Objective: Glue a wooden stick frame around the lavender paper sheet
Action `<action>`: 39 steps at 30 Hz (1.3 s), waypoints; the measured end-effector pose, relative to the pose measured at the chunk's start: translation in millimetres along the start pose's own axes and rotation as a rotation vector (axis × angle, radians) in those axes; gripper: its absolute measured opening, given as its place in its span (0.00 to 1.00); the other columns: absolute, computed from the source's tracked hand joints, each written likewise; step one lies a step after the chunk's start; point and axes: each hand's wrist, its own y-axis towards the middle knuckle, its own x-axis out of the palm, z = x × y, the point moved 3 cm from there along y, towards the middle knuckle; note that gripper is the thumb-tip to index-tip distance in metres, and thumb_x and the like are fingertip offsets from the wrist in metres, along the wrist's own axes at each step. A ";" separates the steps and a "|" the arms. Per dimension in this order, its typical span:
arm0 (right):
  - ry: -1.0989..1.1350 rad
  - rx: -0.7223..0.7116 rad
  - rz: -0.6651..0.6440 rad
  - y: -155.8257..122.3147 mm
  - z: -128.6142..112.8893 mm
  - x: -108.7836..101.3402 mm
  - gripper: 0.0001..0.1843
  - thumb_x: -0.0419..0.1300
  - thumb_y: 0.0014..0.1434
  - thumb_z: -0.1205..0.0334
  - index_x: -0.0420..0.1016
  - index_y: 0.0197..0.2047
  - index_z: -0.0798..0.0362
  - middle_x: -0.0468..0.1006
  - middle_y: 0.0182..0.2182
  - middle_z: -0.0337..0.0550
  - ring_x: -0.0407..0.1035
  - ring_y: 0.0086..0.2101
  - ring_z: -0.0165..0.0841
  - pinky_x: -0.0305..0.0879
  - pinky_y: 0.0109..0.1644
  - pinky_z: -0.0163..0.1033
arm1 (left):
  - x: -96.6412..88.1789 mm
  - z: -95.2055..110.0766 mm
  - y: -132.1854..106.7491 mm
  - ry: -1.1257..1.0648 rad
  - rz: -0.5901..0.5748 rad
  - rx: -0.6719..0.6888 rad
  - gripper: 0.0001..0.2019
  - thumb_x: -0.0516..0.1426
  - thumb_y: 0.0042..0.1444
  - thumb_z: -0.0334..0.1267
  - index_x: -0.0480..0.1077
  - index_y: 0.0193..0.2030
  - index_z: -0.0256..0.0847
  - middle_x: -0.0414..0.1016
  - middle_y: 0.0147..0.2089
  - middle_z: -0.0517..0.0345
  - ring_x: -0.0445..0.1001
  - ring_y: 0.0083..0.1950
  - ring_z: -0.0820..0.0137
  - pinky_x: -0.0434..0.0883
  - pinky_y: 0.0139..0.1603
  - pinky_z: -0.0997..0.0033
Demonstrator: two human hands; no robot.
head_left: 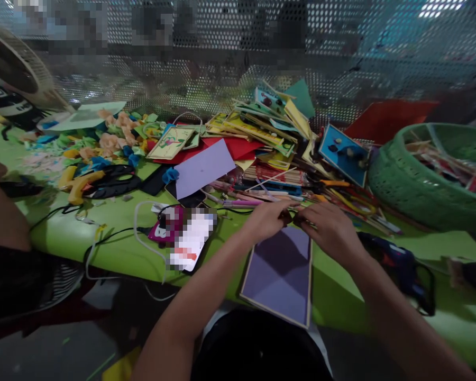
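Note:
Both hands meet over the far edge of a purple card panel (277, 275) framed with thin wooden strips. The panel lies at the table's near edge, right in front of my body. My left hand (267, 218) is closed, its fingertips pinched together close to those of the other hand. My right hand (328, 228) bends inward with its fingers also pinched. Something small and dark may sit between the fingertips, but I cannot make out what it is. Shadows of the hands fall on the panel's upper part.
A phone (194, 241) and cables lie left of my forearm. A dark blue glue gun (400, 259) rests to the right. Behind are sticks and pencils, stacked cards (254, 127), a loose purple sheet (204, 169), yellow-handled scissors (83, 182), paper flowers and a green basket (428, 180).

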 end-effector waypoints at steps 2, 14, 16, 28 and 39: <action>0.043 0.014 -0.011 -5.8 5.1 2.7 0.13 0.54 0.68 0.57 0.79 0.38 0.49 0.81 0.35 0.49 0.71 0.39 0.44 0.64 0.46 0.49 | -8.4 -0.7 -0.3 0.038 -0.013 -0.020 0.21 0.57 0.59 0.25 0.77 0.57 0.42 0.84 0.48 0.55 0.80 0.49 0.66 0.74 0.56 0.67; 0.213 0.124 -0.148 -23.5 37.7 34.8 0.12 0.54 0.65 0.54 0.77 0.36 0.47 0.82 0.36 0.49 0.76 0.39 0.46 0.67 0.41 0.48 | -47.1 -19.1 -5.6 0.422 -0.038 -0.291 0.06 0.62 0.58 0.34 0.81 0.40 0.45 0.85 0.45 0.58 0.81 0.48 0.62 0.72 0.50 0.66; 0.210 0.131 -0.164 -22.6 36.7 36.9 0.11 0.54 0.64 0.55 0.77 0.36 0.47 0.82 0.35 0.48 0.76 0.38 0.46 0.66 0.41 0.48 | -45.1 -19.0 -5.5 0.454 -0.070 -0.299 0.07 0.61 0.58 0.34 0.81 0.40 0.46 0.85 0.46 0.58 0.81 0.50 0.61 0.73 0.51 0.65; 0.259 0.118 -0.147 -19.7 34.0 41.7 0.11 0.54 0.64 0.57 0.77 0.36 0.48 0.82 0.33 0.46 0.75 0.36 0.42 0.65 0.39 0.45 | -37.5 -19.4 -5.9 0.588 -0.108 -0.283 0.08 0.60 0.59 0.32 0.81 0.40 0.45 0.84 0.47 0.53 0.79 0.51 0.59 0.73 0.53 0.63; 0.261 0.197 -0.082 -19.6 47.2 13.4 0.12 0.56 0.65 0.55 0.79 0.37 0.48 0.83 0.35 0.44 0.76 0.37 0.40 0.65 0.40 0.43 | -33.1 -8.3 -4.8 0.733 -0.168 -0.298 0.08 0.58 0.62 0.33 0.79 0.43 0.45 0.83 0.49 0.55 0.79 0.53 0.60 0.72 0.51 0.66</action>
